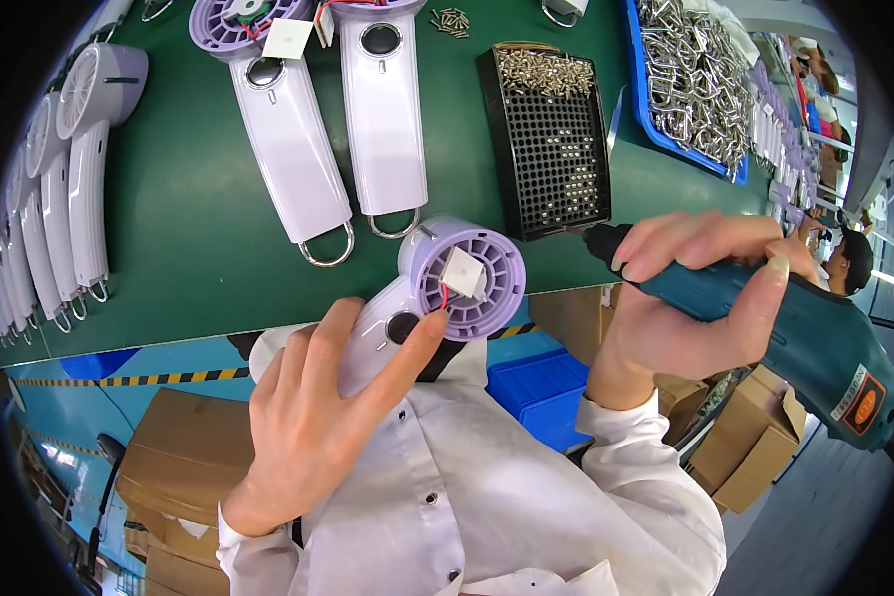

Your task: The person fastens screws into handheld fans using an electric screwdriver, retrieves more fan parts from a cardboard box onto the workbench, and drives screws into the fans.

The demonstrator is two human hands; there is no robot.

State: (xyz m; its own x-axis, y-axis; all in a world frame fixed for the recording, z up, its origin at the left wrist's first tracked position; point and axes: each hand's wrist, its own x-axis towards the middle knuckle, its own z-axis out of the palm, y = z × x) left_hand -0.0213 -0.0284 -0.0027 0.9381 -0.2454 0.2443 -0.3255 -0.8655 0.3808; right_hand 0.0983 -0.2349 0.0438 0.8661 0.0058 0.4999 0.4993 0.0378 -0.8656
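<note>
Head view: the left hand (308, 412) clasps a lilac-and-white handheld fan (429, 298) by the table's (169, 248) near edge; the right hand (700, 298) grips a teal electric screwdriver (815, 338). To me, the fan looks light, stiff, slick; hold its handle (366, 343), sparing the fragile-looking red wire (445, 297).

The fan (397, 301) under my left hand (318, 422) is white at the handle, lilac at the head, with a black button (401, 328), white square (461, 274) and red wire (444, 299). My right hand (690, 298) has a teal power screwdriver (815, 338), black-nosed. Ahead of both hands, the table (457, 124) is green, the tray (504, 169) black, dotted silver. Left of my left hand, the floor tape (159, 378) looks black-and-yellow striped, though blurred.
</note>
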